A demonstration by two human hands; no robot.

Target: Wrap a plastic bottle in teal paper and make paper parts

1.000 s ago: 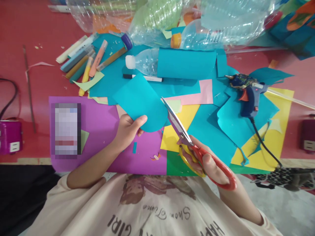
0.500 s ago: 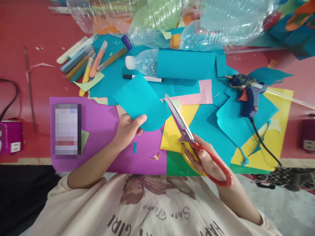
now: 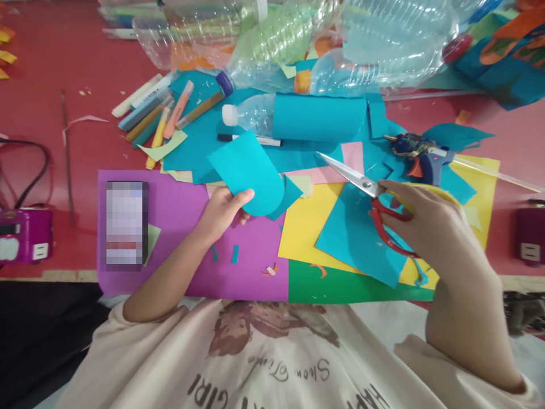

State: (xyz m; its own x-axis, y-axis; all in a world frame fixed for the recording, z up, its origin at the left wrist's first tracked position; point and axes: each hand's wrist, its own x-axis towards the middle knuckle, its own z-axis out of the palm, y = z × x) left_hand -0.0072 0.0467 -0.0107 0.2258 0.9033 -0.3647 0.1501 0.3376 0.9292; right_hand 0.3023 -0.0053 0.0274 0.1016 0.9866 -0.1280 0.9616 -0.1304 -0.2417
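Observation:
Between thumb and fingers, my left hand (image 3: pixel 223 213) pinches a blue piece of paper (image 3: pixel 251 173) with one rounded end and a squared far end. A pointed blue corner shows just beyond its round edge. My right hand (image 3: pixel 430 227) grips a pair of scissors (image 3: pixel 361 182) with one red and one yellow handle. Their blades look closed and point up and left, apart from the paper. Below them lies a blue sheet (image 3: pixel 361 238) on yellow paper (image 3: pixel 302 233). A clear bottle wrapped in blue paper (image 3: pixel 319 116) lies on its side behind my hands.
A glue gun (image 3: pixel 430 162) with a clear stick lies right, partly behind my right hand. Several markers (image 3: pixel 145 113) are at the left back, large clear bottles (image 3: pixel 383 45) along the far side. A phone (image 3: pixel 124 221) lies on purple paper (image 3: pixel 179 210). Paper scraps are scattered about.
My right hand has moved right and turned, swinging the scissors so their blades point more to the left. My left hand still holds the blue paper in nearly the same place.

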